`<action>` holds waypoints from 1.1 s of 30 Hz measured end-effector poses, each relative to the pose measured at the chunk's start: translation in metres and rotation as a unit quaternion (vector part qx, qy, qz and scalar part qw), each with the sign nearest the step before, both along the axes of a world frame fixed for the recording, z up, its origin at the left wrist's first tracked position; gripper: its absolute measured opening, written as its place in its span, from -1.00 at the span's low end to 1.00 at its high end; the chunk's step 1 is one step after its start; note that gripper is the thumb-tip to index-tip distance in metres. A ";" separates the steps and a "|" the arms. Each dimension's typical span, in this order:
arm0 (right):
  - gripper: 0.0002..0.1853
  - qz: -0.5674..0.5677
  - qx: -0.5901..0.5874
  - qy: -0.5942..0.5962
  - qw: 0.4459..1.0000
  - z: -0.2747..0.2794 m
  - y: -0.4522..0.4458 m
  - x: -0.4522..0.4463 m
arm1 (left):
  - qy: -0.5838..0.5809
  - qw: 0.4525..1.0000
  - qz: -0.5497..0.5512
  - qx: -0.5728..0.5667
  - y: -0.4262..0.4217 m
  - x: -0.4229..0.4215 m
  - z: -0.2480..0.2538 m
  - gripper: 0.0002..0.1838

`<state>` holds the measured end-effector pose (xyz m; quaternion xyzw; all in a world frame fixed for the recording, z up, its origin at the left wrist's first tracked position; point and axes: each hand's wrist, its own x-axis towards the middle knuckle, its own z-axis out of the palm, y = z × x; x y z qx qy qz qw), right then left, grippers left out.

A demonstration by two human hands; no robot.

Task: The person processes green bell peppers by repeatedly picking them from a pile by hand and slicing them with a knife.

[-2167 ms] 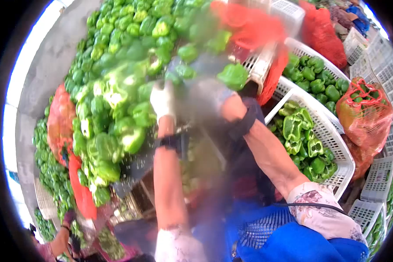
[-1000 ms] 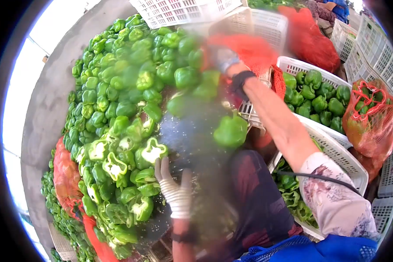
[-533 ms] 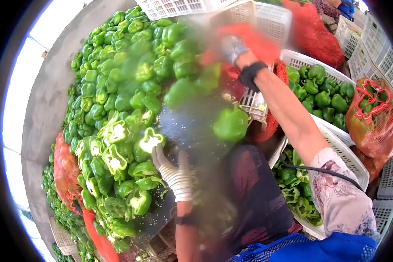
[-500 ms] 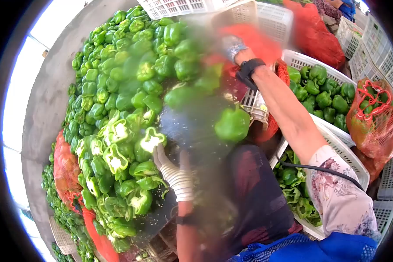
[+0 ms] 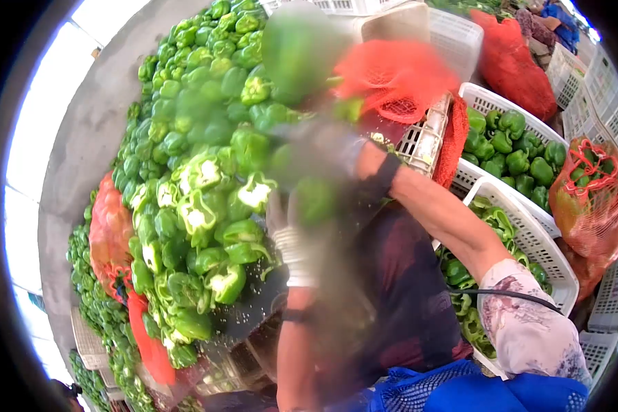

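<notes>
Left hand, gloved, fingers up; a blurred green pepper sits right by its fingertips, perhaps touching. Right hand just beyond that pepper, smeared by blur; cannot tell whether either hand is wide, narrow or closed on anything. Step in hand, my reading: one pepper being worked between the two hands. Next move would call for a settled left-hand hold, right fingers placed with care. Just left of the left fingers: a cut pepper, pale core showing, at the edge of the cut-pepper heap. Right of the right hand, near: red netting; farther, a white crate of cut peppers. Beyond the left hand, far: whole peppers, piled.
</notes>
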<state>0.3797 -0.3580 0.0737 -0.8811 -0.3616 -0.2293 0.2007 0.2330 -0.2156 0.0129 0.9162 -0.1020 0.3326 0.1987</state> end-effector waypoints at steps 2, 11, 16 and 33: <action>-0.49 0.041 0.169 0.175 0.969 0.004 -0.011 -0.001 | -0.002 1.000 -0.026 0.007 -0.002 0.000 0.002 -0.06; -0.73 -0.008 0.179 0.020 0.984 0.000 -0.085 -0.025 | 0.153 0.957 -0.051 -0.242 -0.018 0.013 0.030 -0.13; -0.50 -0.133 0.212 0.124 0.960 0.015 -0.068 -0.127 | 0.090 0.958 0.002 -0.274 0.017 0.006 0.012 -0.09; -0.64 -0.022 0.205 0.009 0.979 0.019 -0.026 -0.208 | 0.091 0.913 -0.019 -0.398 0.034 -0.001 -0.031 -0.52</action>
